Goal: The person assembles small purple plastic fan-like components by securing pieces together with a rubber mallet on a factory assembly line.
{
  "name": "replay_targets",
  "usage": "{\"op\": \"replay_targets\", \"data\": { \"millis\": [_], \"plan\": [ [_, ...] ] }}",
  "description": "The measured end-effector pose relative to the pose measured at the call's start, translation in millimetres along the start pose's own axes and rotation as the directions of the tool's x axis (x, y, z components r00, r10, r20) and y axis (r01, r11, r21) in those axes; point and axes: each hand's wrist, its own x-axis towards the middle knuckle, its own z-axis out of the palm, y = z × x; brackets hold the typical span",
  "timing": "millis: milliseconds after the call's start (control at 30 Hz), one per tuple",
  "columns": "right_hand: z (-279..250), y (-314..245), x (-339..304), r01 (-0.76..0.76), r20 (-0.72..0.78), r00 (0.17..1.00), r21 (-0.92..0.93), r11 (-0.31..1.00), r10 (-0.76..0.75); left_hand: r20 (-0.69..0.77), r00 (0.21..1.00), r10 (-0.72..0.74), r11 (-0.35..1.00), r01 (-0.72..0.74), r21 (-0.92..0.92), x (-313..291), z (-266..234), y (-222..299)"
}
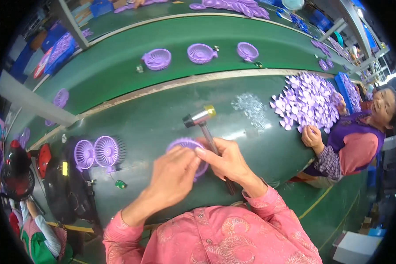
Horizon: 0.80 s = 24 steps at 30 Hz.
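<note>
A round purple fan housing point(185, 141) is in front of me, mostly hidden under my hands. My left hand point(174, 172) is closed over its left side, with the fingertips near its middle. In my right hand point(228, 162) is a hammer, its handle point(208, 136) running under the fingers and out below the palm. The hammer's head point(199, 118) has a dark face on one end and a yellow face on the other. My right thumb and fingertips also reach the housing's right edge. Whether a small part sits between my fingertips, I cannot make out.
Left on the table are two purple fan housings point(107, 151) with a small green circuit board point(120, 184). Small clear parts point(251, 110) lie right of the hammer, near a heap of purple fan blades point(310, 101) handled by a co-worker point(356, 141). Beyond, a green belt point(178, 72) carries more housings.
</note>
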Motion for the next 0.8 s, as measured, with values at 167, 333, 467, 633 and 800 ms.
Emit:
{"op": "replay_targets", "data": {
  "millis": [167,333,467,633,800],
  "plan": [
    [-10,2,-3,-0.127,0.004,0.992,0.120,0.985,0.127,-0.292,0.950,0.108,0.993,-0.091,0.069,-22,-8,-1],
    [-21,9,5,-0.079,-0.043,0.995,0.189,0.979,0.089,-0.098,0.784,-0.614,0.626,0.407,-0.665,-47,-11,-34],
    [-18,-2,11,-0.033,-0.040,0.998,0.169,0.985,0.041,0.209,0.782,-0.587,0.381,0.495,-0.781,-54,-2,-32],
    [-8,-5,11,0.000,-0.051,0.999,0.131,0.991,0.007,0.335,0.783,-0.524,0.202,0.496,-0.845,-51,16,-20],
    [0,-7,12,0.030,-0.078,0.997,0.089,0.996,-0.023,0.404,0.814,-0.418,0.028,0.456,-0.890,-42,24,-13]
  ]
}}
